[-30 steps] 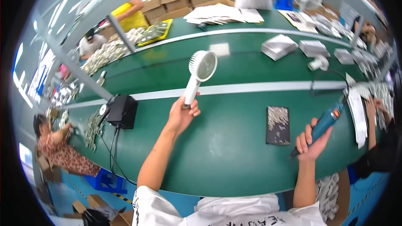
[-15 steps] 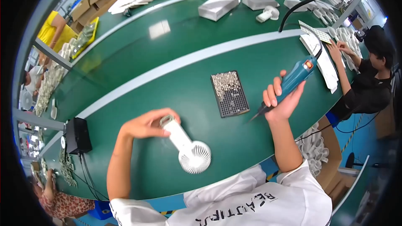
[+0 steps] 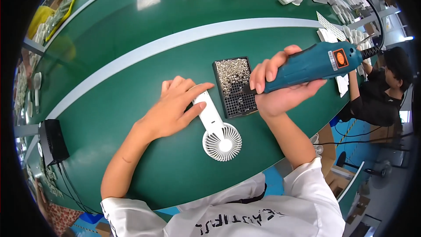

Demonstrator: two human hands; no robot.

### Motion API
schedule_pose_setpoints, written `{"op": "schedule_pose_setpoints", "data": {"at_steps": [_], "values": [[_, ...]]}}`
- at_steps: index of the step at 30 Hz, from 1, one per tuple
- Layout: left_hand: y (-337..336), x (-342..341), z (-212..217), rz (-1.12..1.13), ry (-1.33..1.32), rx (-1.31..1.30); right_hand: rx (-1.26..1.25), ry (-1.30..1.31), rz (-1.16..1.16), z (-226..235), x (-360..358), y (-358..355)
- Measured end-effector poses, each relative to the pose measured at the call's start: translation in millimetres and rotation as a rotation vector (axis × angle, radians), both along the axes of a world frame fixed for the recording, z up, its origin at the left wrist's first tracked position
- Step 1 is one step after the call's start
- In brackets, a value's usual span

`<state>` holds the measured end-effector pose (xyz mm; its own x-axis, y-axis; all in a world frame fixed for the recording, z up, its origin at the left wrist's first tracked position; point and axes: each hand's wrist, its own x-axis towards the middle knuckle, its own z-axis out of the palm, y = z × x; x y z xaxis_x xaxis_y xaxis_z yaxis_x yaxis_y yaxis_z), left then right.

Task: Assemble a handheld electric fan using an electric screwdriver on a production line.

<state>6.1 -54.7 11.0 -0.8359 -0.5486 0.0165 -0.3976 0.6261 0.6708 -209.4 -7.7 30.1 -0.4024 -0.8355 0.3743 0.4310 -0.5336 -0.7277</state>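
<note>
Toward the left edge of the green worktop (image 3: 131, 105) a black box-shaped unit (image 3: 53, 140) with trailing cables was seen, well apart from the work. Nearer the middle, the left hand (image 3: 175, 109) was laid flat over the handle of a small white plastic handheld fan (image 3: 217, 127), its fingers (image 3: 195, 92) spread and pressing down, not pinching; the fan lay on its side with the round grille toward the near edge of the worktop. Just beside the handle, on its right, a black square perforated tray filled with small silver screws (image 3: 234, 85) rested on the worktop. Over that tray the right hand (image 3: 280, 90) was closed, fingers wrapped tightly, around a teal corded electric screwdriver (image 3: 313, 63), whose tip was pointed down at the screws. At the far right, another person in dark clothing (image 3: 377, 92) was occupied at the worktop's edge.

It was judged that the fan could slide or rotate, since it was only pressed and not clamped, and that the bit could then miss its hole. The tray could also be nudged by the tool or wrist and screws spilled. The cable could drag across the tray.
</note>
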Motion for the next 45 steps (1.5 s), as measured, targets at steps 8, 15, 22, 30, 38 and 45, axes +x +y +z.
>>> {"op": "schedule_pose_setpoints", "data": {"at_steps": [8, 15, 22, 30, 38, 45], "values": [[12.0, -2.7, -15.4, 0.256, 0.291, -0.126, 0.022, 0.025, 0.035, -6.4, 9.5, -8.1], [35.6, -18.3, -7.4, 0.335, 0.453, -0.239, -0.041, -0.005, 0.094, 26.6, 16.9, 6.0], [32.6, -20.9, -18.8, 0.198, 0.583, -0.085, -0.054, 0.016, 0.244, 21.7, 16.7, 4.6], [32.4, -25.0, -18.1, 0.216, 0.607, -0.050, -0.033, -0.056, 0.162, 21.8, 14.5, 5.4], [32.7, -25.6, -19.0, 0.200, 0.599, -0.089, -0.047, -0.043, 0.174, 21.1, 16.6, 4.3], [24.4, -27.0, -23.3, 0.211, 0.622, -0.087, 0.042, -0.153, 0.058, 21.7, 14.8, -6.0]]}}
